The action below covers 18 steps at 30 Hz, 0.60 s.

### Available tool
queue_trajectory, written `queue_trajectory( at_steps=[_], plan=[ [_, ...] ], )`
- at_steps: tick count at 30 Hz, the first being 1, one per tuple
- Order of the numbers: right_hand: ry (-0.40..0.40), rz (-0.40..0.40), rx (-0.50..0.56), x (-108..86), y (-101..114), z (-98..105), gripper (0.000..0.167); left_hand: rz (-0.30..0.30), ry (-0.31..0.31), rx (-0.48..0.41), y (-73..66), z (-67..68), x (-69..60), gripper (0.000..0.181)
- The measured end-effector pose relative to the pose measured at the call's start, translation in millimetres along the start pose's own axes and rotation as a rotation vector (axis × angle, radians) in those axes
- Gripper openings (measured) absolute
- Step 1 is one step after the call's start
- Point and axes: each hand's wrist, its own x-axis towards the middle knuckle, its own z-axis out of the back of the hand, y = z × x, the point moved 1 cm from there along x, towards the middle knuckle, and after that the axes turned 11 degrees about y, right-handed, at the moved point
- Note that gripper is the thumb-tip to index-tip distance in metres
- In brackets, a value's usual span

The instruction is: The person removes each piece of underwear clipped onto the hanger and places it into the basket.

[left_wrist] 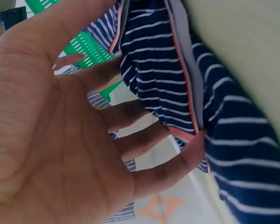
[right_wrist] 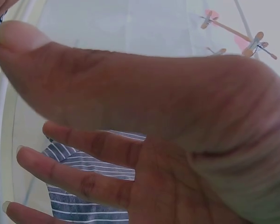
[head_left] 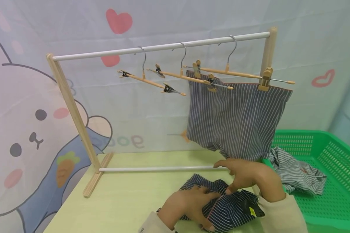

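Note:
Navy shorts with white stripes lie crumpled on the table in the head view. My left hand rests on them, fingers spread. In the left wrist view, fingertips touch the cloth near its orange-edged grey band, without curling round it. My right hand hovers over the far right side of the shorts, its thumb close to the cloth and its other fingers held out. Nothing is in its palm in the right wrist view. Striped shorts hang behind it from a clip hanger.
Two bare clip hangers, one at left and one in the middle, hang on the rack's white bar. A green basket at the right holds a grey striped garment. The rack's wooden foot stands on the yellowish table.

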Motion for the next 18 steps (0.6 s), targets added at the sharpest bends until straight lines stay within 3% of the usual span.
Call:
queue_trajectory(
  at_steps=[4,10,14,18],
  plan=[
    [0.014,-0.008,0.033,-0.2,1.3,-0.7,0.083,-0.032,-0.029,0.039,-0.1,1.6,2.4,0.074],
    [0.038,-0.004,0.068,2.2,1.8,-1.6,0.085,-0.128,-0.060,0.057,2.3,4.5,5.5,0.060],
    [0.046,0.005,0.085,4.8,1.4,-3.7,0.085,-0.199,-0.139,0.051,5.6,5.8,7.2,0.043],
    [0.050,0.005,0.083,5.5,0.4,-3.6,0.088,-0.219,-0.248,0.019,9.8,8.7,6.4,0.036]
  ],
)
